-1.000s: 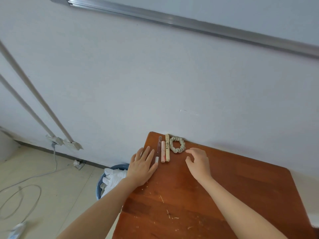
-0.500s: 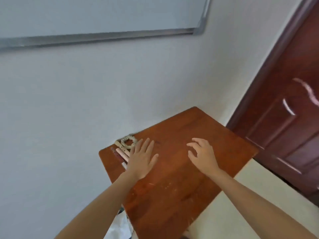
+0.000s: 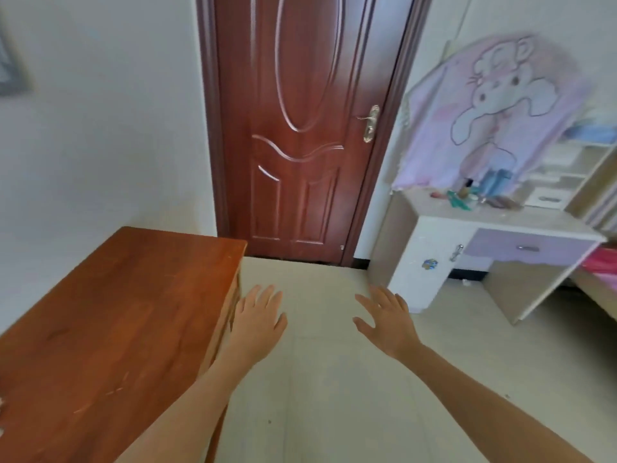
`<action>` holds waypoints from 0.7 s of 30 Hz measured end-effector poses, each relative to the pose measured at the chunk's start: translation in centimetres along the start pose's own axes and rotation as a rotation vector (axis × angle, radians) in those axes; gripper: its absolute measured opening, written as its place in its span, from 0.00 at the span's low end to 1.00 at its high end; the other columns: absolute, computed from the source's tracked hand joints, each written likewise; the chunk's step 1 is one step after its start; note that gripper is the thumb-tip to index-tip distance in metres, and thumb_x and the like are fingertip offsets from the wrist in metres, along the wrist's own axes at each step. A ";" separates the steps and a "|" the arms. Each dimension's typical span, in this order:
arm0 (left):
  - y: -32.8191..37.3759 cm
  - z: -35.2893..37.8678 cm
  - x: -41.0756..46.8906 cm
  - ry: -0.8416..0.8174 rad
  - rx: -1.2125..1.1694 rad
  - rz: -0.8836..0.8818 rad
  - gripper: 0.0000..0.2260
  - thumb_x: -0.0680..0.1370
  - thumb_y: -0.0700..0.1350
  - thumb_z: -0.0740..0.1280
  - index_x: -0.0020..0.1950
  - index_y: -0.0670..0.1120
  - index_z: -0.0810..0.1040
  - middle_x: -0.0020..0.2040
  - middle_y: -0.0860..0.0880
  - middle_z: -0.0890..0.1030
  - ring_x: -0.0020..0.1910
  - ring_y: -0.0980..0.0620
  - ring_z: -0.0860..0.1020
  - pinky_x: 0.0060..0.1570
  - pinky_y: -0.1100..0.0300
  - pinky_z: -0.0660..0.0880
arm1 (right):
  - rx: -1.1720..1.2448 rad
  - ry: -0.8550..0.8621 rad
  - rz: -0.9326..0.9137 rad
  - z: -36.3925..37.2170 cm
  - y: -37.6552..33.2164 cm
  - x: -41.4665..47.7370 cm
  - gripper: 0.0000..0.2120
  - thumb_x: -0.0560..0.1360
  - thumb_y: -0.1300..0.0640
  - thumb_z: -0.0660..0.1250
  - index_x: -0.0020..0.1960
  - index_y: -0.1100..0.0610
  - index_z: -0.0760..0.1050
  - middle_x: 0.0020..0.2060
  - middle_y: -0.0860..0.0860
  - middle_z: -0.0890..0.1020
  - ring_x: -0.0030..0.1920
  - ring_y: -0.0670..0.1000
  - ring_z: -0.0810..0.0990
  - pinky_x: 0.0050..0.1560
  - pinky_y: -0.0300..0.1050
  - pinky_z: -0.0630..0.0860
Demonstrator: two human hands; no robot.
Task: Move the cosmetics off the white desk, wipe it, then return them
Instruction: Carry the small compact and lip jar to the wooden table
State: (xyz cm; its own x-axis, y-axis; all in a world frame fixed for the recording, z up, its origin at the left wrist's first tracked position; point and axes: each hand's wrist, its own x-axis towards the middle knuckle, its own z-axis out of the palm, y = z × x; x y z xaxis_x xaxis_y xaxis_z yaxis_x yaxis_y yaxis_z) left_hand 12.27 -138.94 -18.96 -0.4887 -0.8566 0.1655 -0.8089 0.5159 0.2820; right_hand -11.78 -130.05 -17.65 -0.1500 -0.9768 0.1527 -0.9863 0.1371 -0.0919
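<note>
status: early, no step confirmed done. left hand (image 3: 258,324) and right hand (image 3: 387,324) both empty, fingers straight and spread wide, held over the floor (image 3: 334,389), touching nothing. white counter (image 3: 514,223) stands well apart, far right, near the door (image 3: 300,128). cosmetics (image 3: 465,195) sit on its top toward the back, below the hanging pink cloth (image 3: 494,111); blurred, can't id or count indiv. items. judged: removal not finished, wipe not started, no rag in either hand or in view. brown table (image 3: 117,312) just beside left hand, prob. the drop-off spot. remaining: clear items, wipe, return.
</note>
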 end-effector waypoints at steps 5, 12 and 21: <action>12.0 2.5 2.3 0.022 -0.001 0.136 0.22 0.79 0.50 0.53 0.72 0.47 0.60 0.75 0.49 0.58 0.75 0.48 0.52 0.71 0.52 0.51 | -0.043 0.056 0.195 -3.4 12.1 -8.3 0.23 0.78 0.43 0.54 0.71 0.49 0.62 0.74 0.53 0.57 0.75 0.52 0.51 0.72 0.48 0.48; 28.4 7.1 1.1 0.044 -0.082 0.150 0.21 0.79 0.50 0.53 0.71 0.48 0.61 0.74 0.51 0.59 0.74 0.50 0.52 0.70 0.54 0.50 | -0.072 0.058 0.255 -7.3 25.8 -16.9 0.22 0.78 0.43 0.54 0.70 0.49 0.64 0.74 0.54 0.58 0.74 0.52 0.51 0.72 0.47 0.49; 40.0 8.3 5.3 0.102 -0.141 0.213 0.20 0.78 0.49 0.55 0.69 0.46 0.66 0.73 0.50 0.63 0.73 0.49 0.54 0.70 0.54 0.54 | 0.013 0.131 0.254 -10.5 36.0 -16.6 0.21 0.78 0.45 0.55 0.68 0.52 0.66 0.73 0.53 0.60 0.74 0.51 0.52 0.71 0.46 0.52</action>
State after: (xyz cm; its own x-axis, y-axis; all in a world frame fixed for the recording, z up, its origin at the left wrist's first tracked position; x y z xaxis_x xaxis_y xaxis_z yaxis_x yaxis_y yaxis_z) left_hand -25.42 -122.78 -14.64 -0.6014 -0.7287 0.3276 -0.6346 0.6848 0.3583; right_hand -45.47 -107.16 -13.12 -0.4004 -0.8819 0.2488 -0.9152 0.3715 -0.1560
